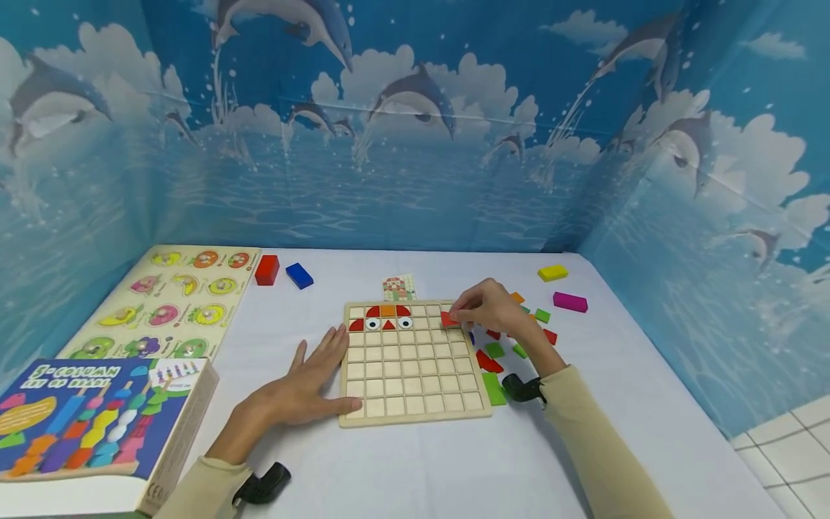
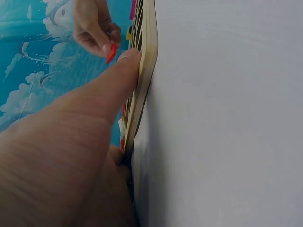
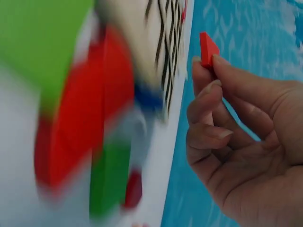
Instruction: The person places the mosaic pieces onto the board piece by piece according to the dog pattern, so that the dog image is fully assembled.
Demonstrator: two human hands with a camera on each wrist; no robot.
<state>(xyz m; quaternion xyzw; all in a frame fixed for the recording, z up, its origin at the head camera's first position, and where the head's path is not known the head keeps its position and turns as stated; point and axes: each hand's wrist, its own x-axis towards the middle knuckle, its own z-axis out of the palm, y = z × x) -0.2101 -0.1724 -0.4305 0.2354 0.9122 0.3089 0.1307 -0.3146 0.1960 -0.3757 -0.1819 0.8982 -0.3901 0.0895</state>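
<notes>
Right hand: the right hand [image 1: 493,306] pinches a red tile [image 1: 449,318] between thumb and fingertips, holding it over the right edge of the grid board [image 1: 415,404], near the upper rows (the right wrist view shows the tile [image 3: 207,48] lifted clear of the surface).
Left hand: the left hand [image 1: 308,386] lies flat with fingers spread on the worktop [image 1: 402,468], its fingertips against the board's left edge; in the left wrist view the thumb [image 2: 118,75] presses along that wooden edge.
Board: light wood, square cells, most of them bare; red and orange pieces and two eye tiles [image 1: 387,322] fill a patch in the top rows.
Loose pieces: red, green and orange tiles [image 1: 496,364] lie scattered just beside the board's right edge, under and behind the right wrist.
Pattern card: a small card [image 1: 398,287] sits just past the board's far edge.
Further out: red block [image 1: 266,269] and blue block [image 1: 299,275] at far left of the board; yellow block [image 1: 552,272] and magenta block [image 1: 570,302] at far right.
Left side: a fruit peg puzzle [image 1: 171,303] and a boxed bead game [image 1: 97,425] lie along the worktop's left edge.
Open room: bare white worktop in front of the board.
</notes>
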